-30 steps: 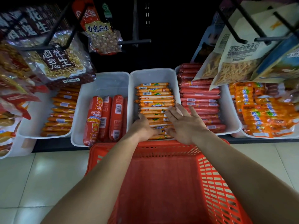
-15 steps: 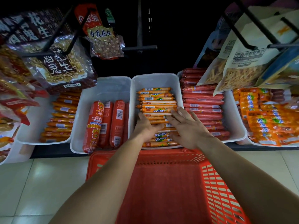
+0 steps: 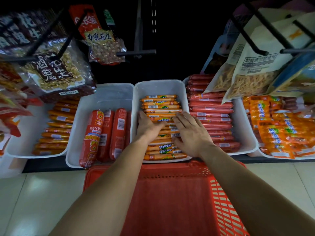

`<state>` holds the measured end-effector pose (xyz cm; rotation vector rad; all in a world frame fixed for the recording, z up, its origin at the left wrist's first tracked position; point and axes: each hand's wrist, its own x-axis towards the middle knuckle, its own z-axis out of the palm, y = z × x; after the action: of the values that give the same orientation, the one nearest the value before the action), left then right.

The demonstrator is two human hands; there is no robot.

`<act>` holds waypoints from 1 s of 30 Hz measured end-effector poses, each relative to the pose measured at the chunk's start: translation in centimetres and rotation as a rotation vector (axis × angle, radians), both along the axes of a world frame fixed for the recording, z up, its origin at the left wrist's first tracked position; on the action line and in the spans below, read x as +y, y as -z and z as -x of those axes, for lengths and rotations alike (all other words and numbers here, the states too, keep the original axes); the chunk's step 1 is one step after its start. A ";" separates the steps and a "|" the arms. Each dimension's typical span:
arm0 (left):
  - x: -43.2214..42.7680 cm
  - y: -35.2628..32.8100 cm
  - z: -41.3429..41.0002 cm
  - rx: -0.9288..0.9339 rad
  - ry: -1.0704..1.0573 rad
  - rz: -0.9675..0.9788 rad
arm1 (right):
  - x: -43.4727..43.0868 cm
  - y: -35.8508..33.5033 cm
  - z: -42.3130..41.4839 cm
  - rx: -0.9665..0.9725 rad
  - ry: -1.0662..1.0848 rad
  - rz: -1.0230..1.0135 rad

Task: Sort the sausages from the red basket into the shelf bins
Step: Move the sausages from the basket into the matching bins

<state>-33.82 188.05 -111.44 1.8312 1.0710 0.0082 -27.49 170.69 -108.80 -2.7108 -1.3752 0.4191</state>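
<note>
Since a moment ago our left hand and right hand have slid deeper into the middle bin. Both lie flat, fingers straight, pressing on the orange sausages beneath them, gripping nothing.

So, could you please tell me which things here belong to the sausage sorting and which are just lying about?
Job: red basket, white middle bin, its orange sausages, left hand and right hand resting on them, thick red sausages left of it, slim red sausages right of it.
Lying about: hanging peanut bags, dried-snack pouches.
</note>
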 end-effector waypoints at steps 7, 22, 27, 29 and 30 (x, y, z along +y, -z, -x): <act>0.8 0.5 -0.2 -0.037 0.033 -0.034 | 0.3 0.3 -0.5 -0.040 0.002 -0.041; 2.5 0.5 -2.2 -0.084 0.058 -0.020 | 1.9 -0.2 -2.3 -0.051 -0.028 0.048; 3.6 0.2 -4.0 -0.094 0.037 0.035 | 1.8 0.0 -2.2 -0.055 -0.018 0.013; 3.6 0.4 -4.1 -0.113 0.041 0.057 | 1.7 0.1 -2.1 -0.052 -0.016 -0.011; 3.6 0.6 -4.0 -0.121 0.052 0.060 | 1.7 0.1 -2.1 -0.048 -0.016 -0.019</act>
<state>-29.80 191.67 -112.08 1.7805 0.9295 0.0550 -25.36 172.42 -108.91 -2.7134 -1.4067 0.3417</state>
